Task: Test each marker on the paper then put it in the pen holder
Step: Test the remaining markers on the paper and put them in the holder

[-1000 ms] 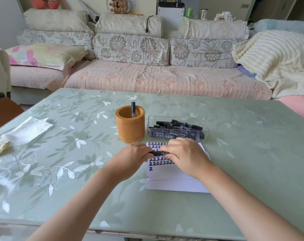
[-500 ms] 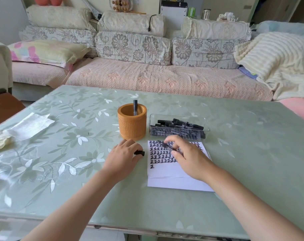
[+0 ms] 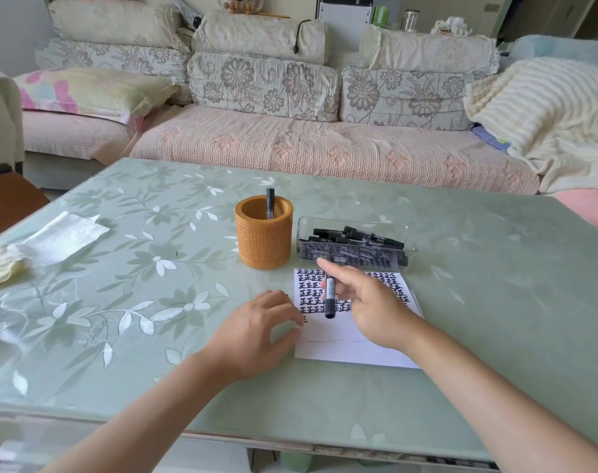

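The left hand [image 3: 253, 332] is resting at the edge of the white paper sheet [image 3: 352, 346], fingers [image 3: 273, 303] curled, contents unclear; the right hand [image 3: 371, 310] is pinching an uncapped black marker [image 3: 330, 297] tip-down over it. Beyond, the orange cylindrical pen holder [image 3: 263, 244] is holding a single marker [image 3: 269, 203]; the clear plastic tray [image 3: 354, 249] is keeping many untested

Bright daylight, glare on table [image 3: 86, 319], edges bowed

One view: your head camera faces forward and down; left hand [image 3: 256, 332] and right hand [image 3: 376, 308] near, table [image 3: 478, 319] mid, sofa [image 3: 325, 148] far.
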